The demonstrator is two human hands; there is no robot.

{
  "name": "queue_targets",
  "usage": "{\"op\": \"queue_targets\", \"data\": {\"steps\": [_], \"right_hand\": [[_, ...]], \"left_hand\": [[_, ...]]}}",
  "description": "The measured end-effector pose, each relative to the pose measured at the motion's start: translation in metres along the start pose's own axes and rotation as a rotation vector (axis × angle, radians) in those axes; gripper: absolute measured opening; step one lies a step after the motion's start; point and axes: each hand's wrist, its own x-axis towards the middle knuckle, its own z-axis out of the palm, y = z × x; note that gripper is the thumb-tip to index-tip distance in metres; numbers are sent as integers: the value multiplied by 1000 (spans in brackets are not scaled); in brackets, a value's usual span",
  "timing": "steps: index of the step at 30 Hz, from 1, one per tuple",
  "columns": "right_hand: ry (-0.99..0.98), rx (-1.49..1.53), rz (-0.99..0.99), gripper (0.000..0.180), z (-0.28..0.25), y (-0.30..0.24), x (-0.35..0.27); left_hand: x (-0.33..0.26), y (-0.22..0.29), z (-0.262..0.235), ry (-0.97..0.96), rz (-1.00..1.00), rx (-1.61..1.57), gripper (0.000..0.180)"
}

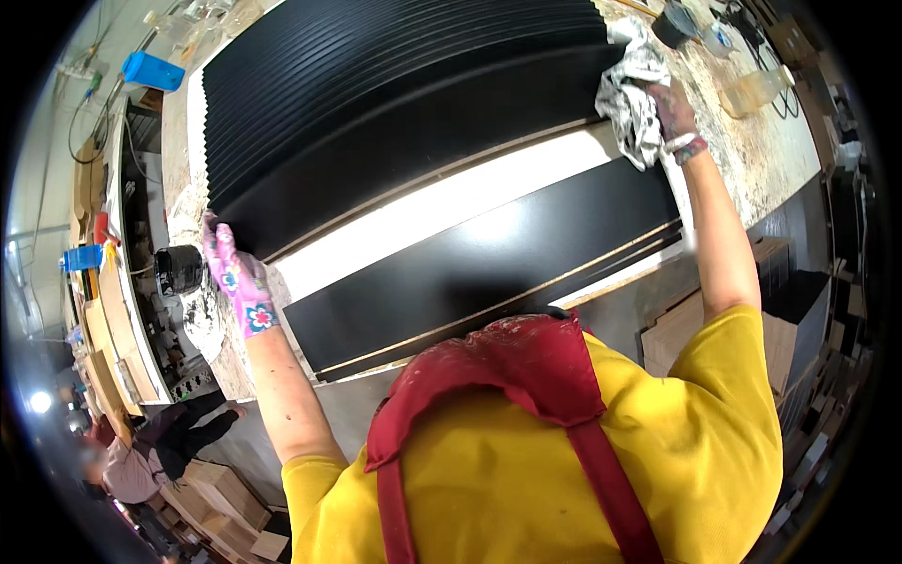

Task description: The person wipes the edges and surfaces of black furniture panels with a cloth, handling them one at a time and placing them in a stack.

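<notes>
Black, smooth and faintly glossy, the long board [404, 141] lies across the workbench [772, 155], in front of a ridged row of dark edges [376, 47] toward the far side; a pale strip [442, 204] parts it from the near stack [489, 249] of black boards along the near edge. It looks stiff and fairly light for its length, probably slick on the face and easily smudged or scratched, so the two short ends and the raw brown long edge seem the safest places to take hold. The left hand [239, 274], in a pink flowered glove, is at the board's left end, its fingers nearly straight; whether they press or grip the corner I cannot tell. The right hand [675, 117], in a stained glove, has its fingers closed on a crumpled black-smudged rag [631, 99] at the right end. That rag hides the board's right corner and most of the fingertips. The ridged row is cut off at the top, its count of boards unclear, and the contents of the black tub [178, 270] by the bench's left edge are hard to make out.
</notes>
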Motion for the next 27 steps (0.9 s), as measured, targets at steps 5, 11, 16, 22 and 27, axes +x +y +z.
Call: {"op": "queue_targets", "data": {"steps": [5, 11, 16, 22, 27], "right_hand": [[-221, -460, -302, 28, -27, -46, -2], [-223, -1055, 320, 33, 39, -120, -124], [-219, -1582, 50, 32, -10, -99, -169], [-601, -596, 488, 57, 4, -136, -242], [-828, -850, 644, 42, 110, -51, -295]], "left_hand": [[-1, 69, 18, 57, -19, 407, 41], [-72, 59, -47, -265, -76, 844, 48], [-100, 79, -28, -443, 390, 1393, 51], [-82, 88, 75, -900, 113, 875, 54], [-97, 25, 161, -1413, -21, 594, 53]]}}
